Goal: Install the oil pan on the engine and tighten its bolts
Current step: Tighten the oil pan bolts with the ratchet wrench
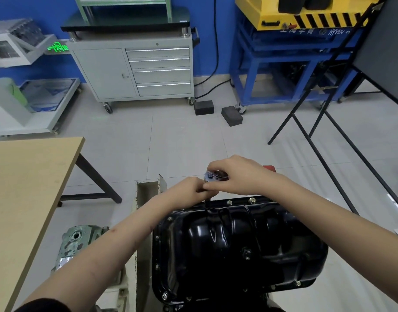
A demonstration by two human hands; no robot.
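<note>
Wooden table (24, 199) crowds left; tripod legs (328, 158) right

Bright, even indoor light from overhead; shadows soft and faint on the pale floor tiles (182, 136). Glare streaks the glossy black oil pan (238, 239) in white highlights. Wide-angle lens bends straight lines near the edges; focus slightly soft throughout.

A grey drawer cabinet (135, 70) stands against the blue wall (35, 10); two dark blocks (218, 112) lie beside it on the floor (182, 136).
</note>
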